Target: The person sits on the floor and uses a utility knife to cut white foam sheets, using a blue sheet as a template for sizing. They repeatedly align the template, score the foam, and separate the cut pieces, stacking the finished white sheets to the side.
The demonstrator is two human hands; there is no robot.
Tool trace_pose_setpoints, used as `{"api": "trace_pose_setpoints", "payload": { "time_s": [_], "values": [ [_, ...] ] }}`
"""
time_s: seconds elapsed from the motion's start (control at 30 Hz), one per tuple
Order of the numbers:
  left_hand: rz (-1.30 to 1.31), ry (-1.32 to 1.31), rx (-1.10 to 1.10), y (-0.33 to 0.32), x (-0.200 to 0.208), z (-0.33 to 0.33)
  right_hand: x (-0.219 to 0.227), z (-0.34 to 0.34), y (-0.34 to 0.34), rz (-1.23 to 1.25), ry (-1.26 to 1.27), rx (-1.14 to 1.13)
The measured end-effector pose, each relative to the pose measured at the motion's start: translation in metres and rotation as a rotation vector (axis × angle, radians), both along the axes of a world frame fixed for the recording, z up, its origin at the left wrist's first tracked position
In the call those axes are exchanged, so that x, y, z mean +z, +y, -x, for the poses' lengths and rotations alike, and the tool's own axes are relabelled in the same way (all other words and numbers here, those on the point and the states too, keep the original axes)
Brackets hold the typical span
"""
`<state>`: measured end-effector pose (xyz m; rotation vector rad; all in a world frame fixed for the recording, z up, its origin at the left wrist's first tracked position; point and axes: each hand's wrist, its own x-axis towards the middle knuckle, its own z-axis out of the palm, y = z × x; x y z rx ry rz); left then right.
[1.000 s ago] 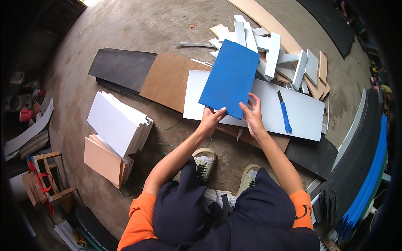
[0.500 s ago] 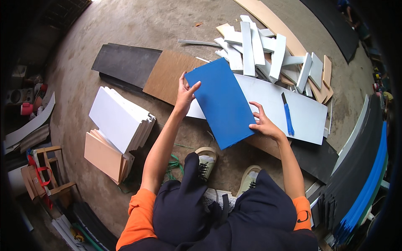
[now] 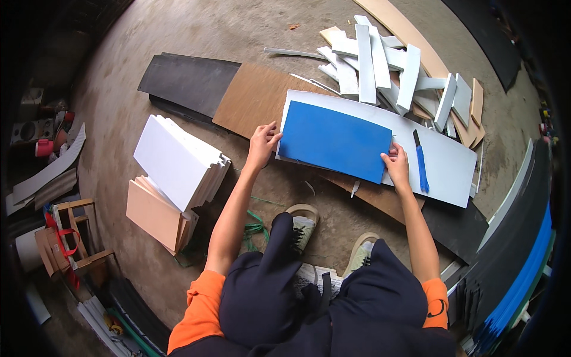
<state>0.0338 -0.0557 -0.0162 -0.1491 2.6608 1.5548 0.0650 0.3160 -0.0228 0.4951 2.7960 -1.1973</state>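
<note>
A rectangular blue sheet (image 3: 336, 140) lies over a longer white board (image 3: 446, 159), its long side running left to right and roughly in line with the board. My left hand (image 3: 264, 144) grips the sheet's left short edge between thumb and fingers. At the opposite short edge, my right hand (image 3: 397, 165) pinches it near the right corner. Whether the sheet rests fully on the board or is slightly raised, I cannot tell. Right of my right hand, a utility knife (image 3: 422, 163) with a blue handle and dark blade lies on the white board.
Under the white board are a brown board (image 3: 247, 98) and black sheets (image 3: 187, 83). White offcut strips (image 3: 366, 65) pile up beyond. To the left stand stacked white panels (image 3: 172, 160) and tan panels (image 3: 154, 214). Green string (image 3: 256, 226) lies by my shoe; blue sheets (image 3: 523, 273) lean at right.
The blue sheet has turned from a steep slant to nearly level across my view and come down over the white board. Both hands moved with it, keeping to its edges.
</note>
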Motion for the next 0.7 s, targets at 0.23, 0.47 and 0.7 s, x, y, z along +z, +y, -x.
{"api": "trace_pose_setpoints", "payload": {
  "time_s": [0.23, 0.47, 0.7],
  "values": [
    [0.106, -0.006, -0.102, 0.002, -0.002, 0.005, 0.002, -0.001, -0.017, -0.061, 0.063, 0.032],
    [0.118, -0.01, -0.116, -0.002, -0.005, 0.002, 0.003, 0.002, -0.019, -0.045, 0.07, 0.048],
    [0.125, -0.019, -0.102, -0.002, -0.006, -0.002, 0.007, 0.001, -0.019, -0.021, 0.061, 0.053]
  ]
}}
